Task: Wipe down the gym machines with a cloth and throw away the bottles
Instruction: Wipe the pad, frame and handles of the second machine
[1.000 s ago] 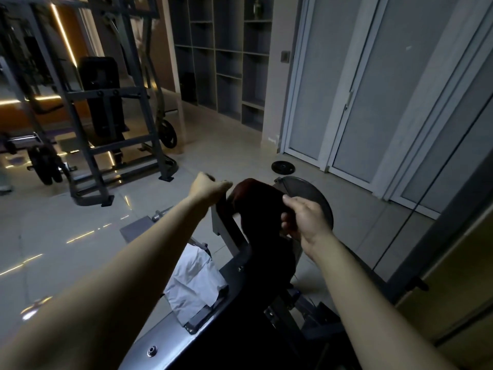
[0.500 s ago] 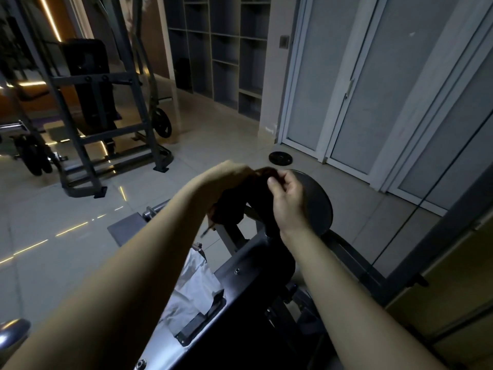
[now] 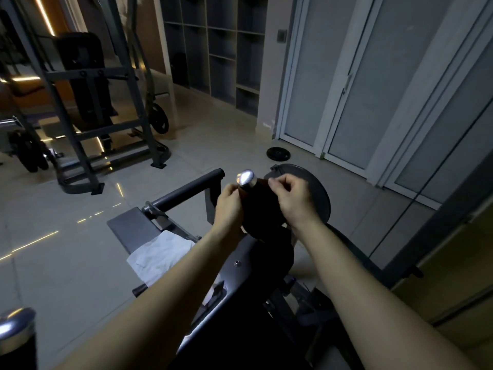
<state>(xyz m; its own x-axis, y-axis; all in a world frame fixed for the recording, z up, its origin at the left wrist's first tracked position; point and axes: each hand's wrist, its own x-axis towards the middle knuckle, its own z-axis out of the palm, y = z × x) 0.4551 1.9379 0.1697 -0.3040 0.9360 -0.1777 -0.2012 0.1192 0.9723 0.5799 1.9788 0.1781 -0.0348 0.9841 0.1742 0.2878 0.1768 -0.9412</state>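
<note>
We are on the wiping step. The dark cloth (image 3: 260, 212) is bunched over an upright grip of the machine (image 3: 240, 271), with only the chrome cap (image 3: 246, 178) poking out above it. Our left hand (image 3: 229, 206) curls round the cloth on the near-left side of the grip. Our right hand (image 3: 292, 201) pinches the cloth's upper edge between thumb and forefinger just beside the cap. Both hands therefore hold the cloth, and neither is spread flat.

To do this well, we judge that the hands should work against each other. One hand clamps the cloth snug round the grip while the other twists and draws it along, so the whole circumference gets rubbed and not only the side facing us. The cap deserves its own pass, since it is bare at present. We should fold the loose cloth in so it does not snag on the side bar (image 3: 186, 189) or on the round disc (image 3: 318, 201) behind the right hand.

The light is dim, so we cannot tell how clean the grip is, and we should go by feel and cover it methodically. A white sheet (image 3: 160, 252) lies on the machine's lower plate beneath our left forearm, and we cannot tell what it is. No bottle shows in this view, so that part is not yet in hand.
</note>
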